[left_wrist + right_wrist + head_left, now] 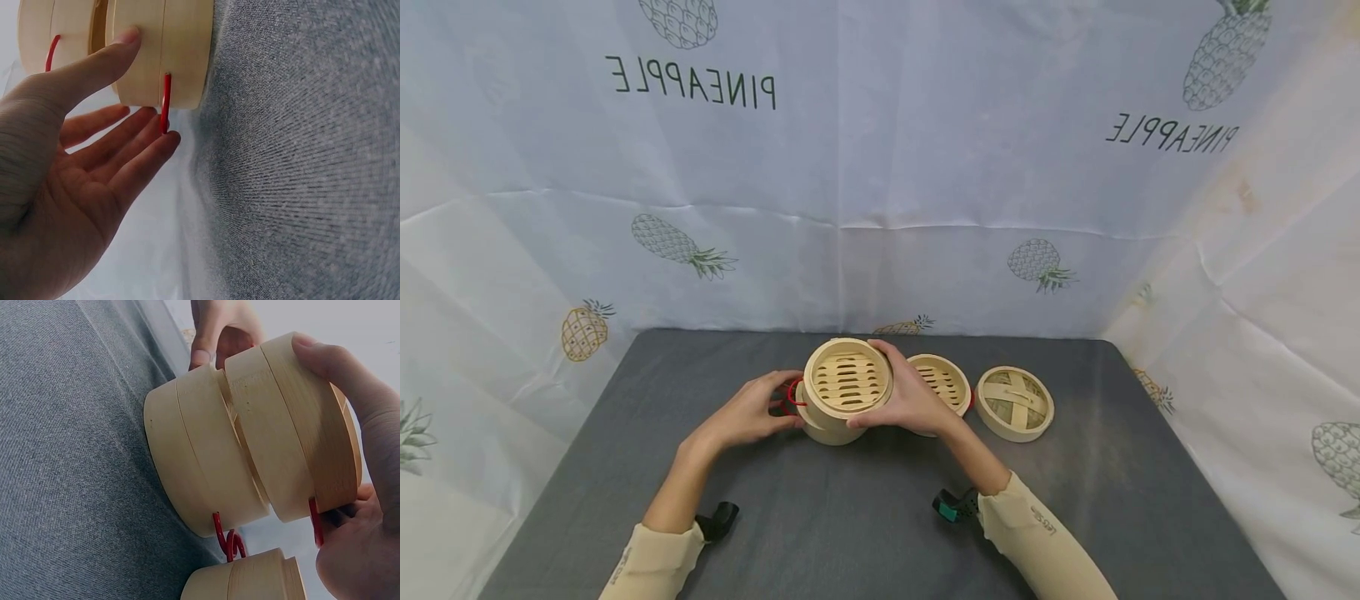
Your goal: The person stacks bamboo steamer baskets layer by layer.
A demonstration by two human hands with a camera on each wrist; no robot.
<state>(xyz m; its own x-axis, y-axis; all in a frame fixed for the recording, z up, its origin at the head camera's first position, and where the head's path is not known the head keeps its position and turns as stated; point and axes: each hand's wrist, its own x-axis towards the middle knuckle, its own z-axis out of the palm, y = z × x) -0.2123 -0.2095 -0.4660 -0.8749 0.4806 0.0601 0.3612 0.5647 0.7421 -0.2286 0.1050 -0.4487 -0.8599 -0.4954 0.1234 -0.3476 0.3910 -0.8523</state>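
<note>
Upper steamer basket (850, 382): held tilted above the lower basket (197, 453), its slatted floor showing to the head camera. A gap ran between the two on the side seen from the right wrist; contact at the far side could not be told. Lower basket stood on the dark table (850, 525).

Right hand (907, 398) gripped the upper basket, thumb and fingers around its wall. Left hand (758, 408) was spread, thumb against the lower basket's wall, fingers nearly straight beside its red loop (166, 103); fingertip contact with the loop unclear.

To the right, a third basket (942, 379) stood near the pair, partly hidden by the right hand. Woven lid (1015, 404) lay just beyond it. Pineapple-printed cloth (925, 167) hung behind the table.
</note>
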